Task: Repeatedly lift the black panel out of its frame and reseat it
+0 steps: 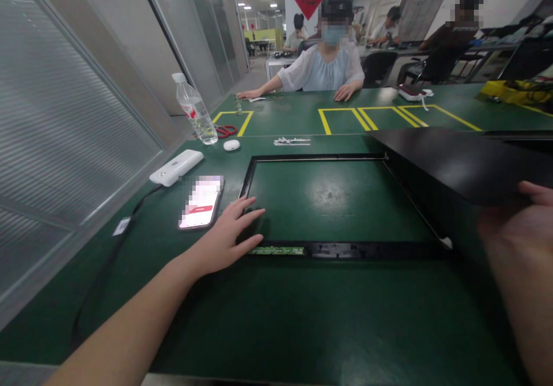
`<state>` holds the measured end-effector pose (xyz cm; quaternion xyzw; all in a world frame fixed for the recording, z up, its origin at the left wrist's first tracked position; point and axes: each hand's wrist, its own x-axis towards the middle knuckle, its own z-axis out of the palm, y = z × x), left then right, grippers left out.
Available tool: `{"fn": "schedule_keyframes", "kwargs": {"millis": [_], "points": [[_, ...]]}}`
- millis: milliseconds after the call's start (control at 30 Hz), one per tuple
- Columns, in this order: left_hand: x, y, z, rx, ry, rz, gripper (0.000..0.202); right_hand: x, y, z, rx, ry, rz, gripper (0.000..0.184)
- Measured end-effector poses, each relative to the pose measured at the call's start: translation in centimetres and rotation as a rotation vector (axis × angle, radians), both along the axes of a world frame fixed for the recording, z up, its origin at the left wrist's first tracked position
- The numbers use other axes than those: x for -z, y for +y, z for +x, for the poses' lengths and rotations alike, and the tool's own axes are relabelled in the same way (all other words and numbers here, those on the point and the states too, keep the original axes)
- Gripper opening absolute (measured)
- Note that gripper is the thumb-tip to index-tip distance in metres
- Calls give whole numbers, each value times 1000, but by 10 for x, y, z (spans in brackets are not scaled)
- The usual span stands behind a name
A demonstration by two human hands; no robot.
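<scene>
Your right hand (518, 236) sits closest to the lens, low at 4 o'clock and blurred. Its thumb lies over the near edge of a black panel (453, 164) and the palm cups under it, so it has the panel gripped; the fingers beneath are hidden. That panel hangs tilted above the tabletop (302, 317) at 2 o'clock, with its far corner reaching over the right end of the black frame (371, 250).

Your left hand (228, 233) comes in from 8 o'clock. It is open and palm down with the fingers spread, pressing on the frame's near-left corner without gripping anything.

From you the frame lies dead ahead at 12 o'clock, flat on the tabletop, and its long axis runs from 9 to 3 o'clock. The left hand is touching it. The right hand is off its right end and carries the panel above it.

As for looks, the frame is a thin, dark rectangular border with bare green tabletop showing through the middle. A narrow green circuit strip (276, 250) sits in the near rail, just beside your left fingertips. The panel is matt black, broad and plain.

A phone (201, 201) lies just left of the frame at 10 o'clock.
</scene>
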<state>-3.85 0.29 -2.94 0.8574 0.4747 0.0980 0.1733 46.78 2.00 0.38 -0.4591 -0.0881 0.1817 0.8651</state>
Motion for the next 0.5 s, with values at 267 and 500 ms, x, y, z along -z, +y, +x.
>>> {"fn": "schedule_keyframes", "kwargs": {"millis": [267,500], "points": [[-5,-1,3,4,-31,-68,58,-13,-5,-13,60,193,-104,15],[-5,0,3,6,-42,-76,58,-9,-7,-3,108,207,-116,17]]}}
